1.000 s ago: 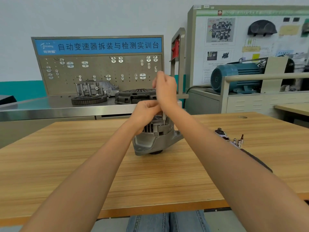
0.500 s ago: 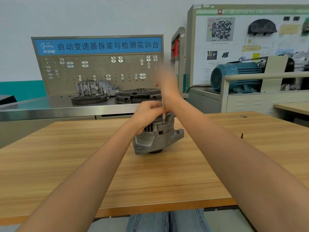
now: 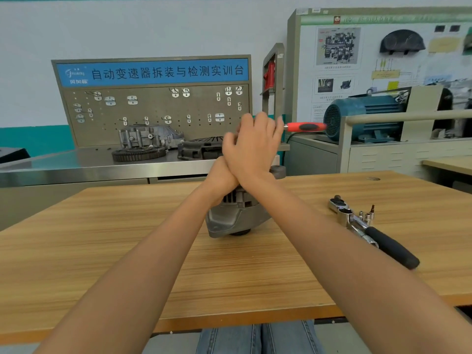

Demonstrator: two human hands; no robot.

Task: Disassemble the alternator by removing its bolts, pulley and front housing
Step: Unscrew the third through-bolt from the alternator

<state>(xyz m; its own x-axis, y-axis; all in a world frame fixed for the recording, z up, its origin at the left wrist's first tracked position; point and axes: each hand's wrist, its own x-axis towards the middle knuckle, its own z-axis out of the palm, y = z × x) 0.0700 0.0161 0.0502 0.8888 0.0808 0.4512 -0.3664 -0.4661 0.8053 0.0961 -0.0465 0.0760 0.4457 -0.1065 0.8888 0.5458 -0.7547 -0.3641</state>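
Observation:
The grey alternator [image 3: 231, 217] stands on the wooden table [image 3: 115, 251], straight ahead of me. My left hand [image 3: 220, 176] grips its top, partly hidden behind my right wrist. Above it my right hand [image 3: 252, 145] is closed on a red-handled driver [image 3: 305, 127], whose handle sticks out level to the right. The driver's shaft and the bolt under it are hidden by my hands.
A chrome ratchet with a black grip [image 3: 373, 232] lies on the table to the right, with small sockets and bits [image 3: 367, 213] beside it. A steel bench [image 3: 76, 169] behind the table carries gearbox parts. A blue motor [image 3: 367, 116] stands at the back right.
My right hand has turned over the alternator, and the red handle now shows pointing right. The thin shaft seen earlier is now covered. My left hand stays on the alternator.

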